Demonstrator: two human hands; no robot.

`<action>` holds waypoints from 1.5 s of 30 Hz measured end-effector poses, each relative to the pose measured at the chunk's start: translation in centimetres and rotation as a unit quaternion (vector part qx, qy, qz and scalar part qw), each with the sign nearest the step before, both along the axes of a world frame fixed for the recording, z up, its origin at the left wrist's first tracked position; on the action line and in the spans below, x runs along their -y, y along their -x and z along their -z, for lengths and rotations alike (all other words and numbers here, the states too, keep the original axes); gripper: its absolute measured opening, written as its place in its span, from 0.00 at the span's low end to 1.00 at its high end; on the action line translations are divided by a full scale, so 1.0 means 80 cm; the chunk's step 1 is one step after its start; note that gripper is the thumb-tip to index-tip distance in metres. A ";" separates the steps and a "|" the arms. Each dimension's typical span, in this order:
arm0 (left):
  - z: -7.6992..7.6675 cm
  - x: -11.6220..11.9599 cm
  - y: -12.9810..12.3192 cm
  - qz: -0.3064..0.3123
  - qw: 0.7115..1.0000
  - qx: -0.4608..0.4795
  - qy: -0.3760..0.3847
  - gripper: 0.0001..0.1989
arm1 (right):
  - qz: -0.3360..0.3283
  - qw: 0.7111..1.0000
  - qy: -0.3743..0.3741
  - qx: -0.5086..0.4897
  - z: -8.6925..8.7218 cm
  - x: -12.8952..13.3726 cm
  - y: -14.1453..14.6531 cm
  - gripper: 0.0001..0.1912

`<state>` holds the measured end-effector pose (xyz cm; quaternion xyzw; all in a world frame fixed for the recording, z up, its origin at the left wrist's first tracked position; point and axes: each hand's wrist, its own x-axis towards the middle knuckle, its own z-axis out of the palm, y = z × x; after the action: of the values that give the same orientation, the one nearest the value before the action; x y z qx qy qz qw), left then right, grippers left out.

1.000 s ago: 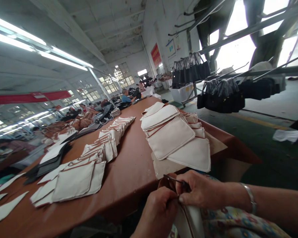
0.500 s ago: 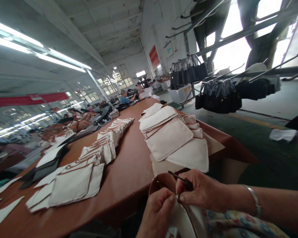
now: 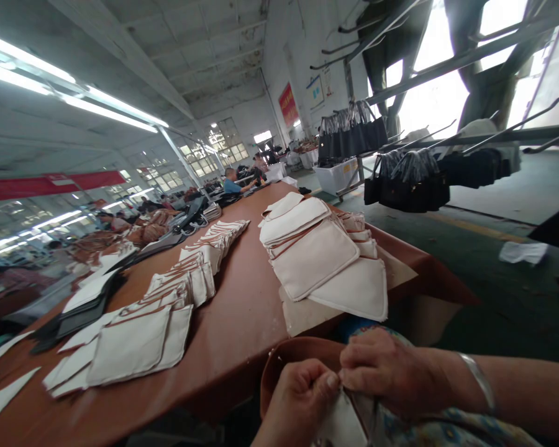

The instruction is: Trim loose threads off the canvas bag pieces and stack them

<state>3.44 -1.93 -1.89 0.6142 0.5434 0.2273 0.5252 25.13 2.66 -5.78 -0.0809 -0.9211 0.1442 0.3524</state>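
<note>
At the bottom of the view my left hand (image 3: 300, 397) and my right hand (image 3: 391, 372) meet, fingertips pinched together on one cream fabric piece with brown trim (image 3: 340, 425) held over my lap. A brown strip of that piece (image 3: 289, 357) curves up in front of the hands. My right wrist wears a silver bangle (image 3: 479, 382). The small dark tool seen earlier in my right hand is hidden now.
A long brown table (image 3: 242, 310) carries rows of cream panels: one stack to the right (image 3: 321, 254), another line to the left (image 3: 140, 338). Dark bags hang on racks (image 3: 400, 180) at right. Other workers sit at the table's far end (image 3: 235, 180).
Both hands have dropped lower in the view and closed tighter on the piece. The brown strip has risen in front of them, and the dark tool no longer shows.
</note>
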 end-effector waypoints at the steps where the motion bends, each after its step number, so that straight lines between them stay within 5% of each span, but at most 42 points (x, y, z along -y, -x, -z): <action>1: -0.002 0.002 0.000 0.005 0.999 -0.028 -0.038 0.26 | -0.008 0.997 0.077 -0.025 -0.001 0.000 0.000 0.09; 4: 0.000 0.005 0.002 0.019 0.986 -0.072 -0.148 0.22 | -0.013 0.935 0.350 -0.058 -0.011 -0.003 0.004 0.13; 7: 0.009 0.002 0.008 0.041 0.956 -0.106 -0.272 0.18 | -0.046 0.882 0.468 -0.008 -0.033 -0.013 0.008 0.20; 12: 0.012 0.001 0.012 0.084 0.909 -0.106 -0.393 0.12 | -0.074 0.900 0.418 0.097 -0.058 -0.023 0.010 0.14; 19: -0.017 0.005 -0.007 -0.010 0.984 -0.032 -0.175 0.20 | -0.097 0.921 0.373 0.049 -0.043 -0.032 0.018 0.17; 22: -0.035 -0.014 -0.001 -0.019 0.979 -0.098 -0.177 0.22 | -0.043 0.916 0.397 0.029 -0.050 -0.044 0.019 0.20; 25: -0.037 -0.035 0.024 -0.034 0.963 -0.176 -0.203 0.21 | 0.041 0.877 0.478 -0.036 -0.069 -0.057 0.003 0.21; 28: 0.004 -0.043 0.051 -0.039 0.937 -0.294 -0.184 0.19 | 0.128 0.811 0.544 -0.176 -0.091 -0.069 -0.029 0.19; 31: 0.080 -0.036 0.060 0.003 0.901 -0.425 -0.089 0.12 | 0.162 0.779 0.556 -0.241 -0.102 -0.070 -0.054 0.19; 34: 0.152 -0.027 0.051 0.014 0.854 -0.519 -0.020 0.14 | 0.177 0.792 0.541 -0.222 -0.097 -0.060 -0.058 0.19; 37: 0.184 -0.028 0.042 0.017 0.829 -0.559 -0.003 0.10 | 0.171 0.832 0.502 -0.161 -0.089 -0.046 -0.049 0.20; 40: 0.169 -0.038 0.055 0.008 0.823 -0.567 -0.034 0.07 | 0.149 0.876 0.442 -0.121 -0.089 -0.038 -0.041 0.21; 45: 0.097 -0.004 0.139 -0.113 0.771 -0.617 -0.112 0.22 | 0.076 0.907 0.412 -0.047 -0.101 -0.037 -0.046 0.21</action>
<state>-7.66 -1.62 -9.61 0.6106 0.7871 -0.0834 -0.0245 28.80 5.63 2.28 -0.2820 -0.7532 0.4867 0.3409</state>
